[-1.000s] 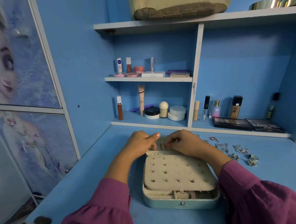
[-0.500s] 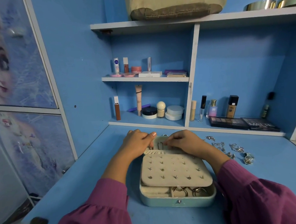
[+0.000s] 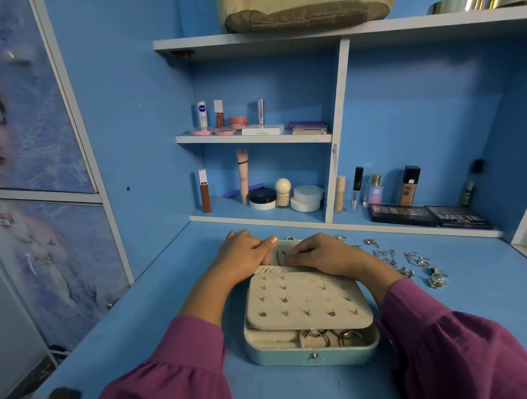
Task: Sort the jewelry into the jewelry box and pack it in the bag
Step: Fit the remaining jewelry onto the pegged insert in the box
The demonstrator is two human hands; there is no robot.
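Note:
A teal jewelry box [image 3: 313,357] lies open on the blue desk in front of me. A cream earring panel [image 3: 307,300] studded with several earrings lies across it, and rings [image 3: 330,337] show in the front compartment. My left hand [image 3: 243,255] grips the left edge of the raised lid, thumb along its top. My right hand [image 3: 323,254] pinches a thin chain [image 3: 280,257] against the lid's inside. Loose silver jewelry [image 3: 390,258] lies on the desk to the right. A beige bag [image 3: 307,8] sits on the top shelf.
Cosmetics fill the shelves behind the box: tubes and jars [image 3: 262,199], bottles [image 3: 374,190] and dark palettes [image 3: 428,216]. Gold bangles [image 3: 459,3] rest on the top shelf at the right. A cupboard door with a cartoon picture [image 3: 23,120] stands on the left.
The earring panel now sits further back, uncovering the rings in the front compartment. Both hands stay at the lid, with the right fingers working at the chain.

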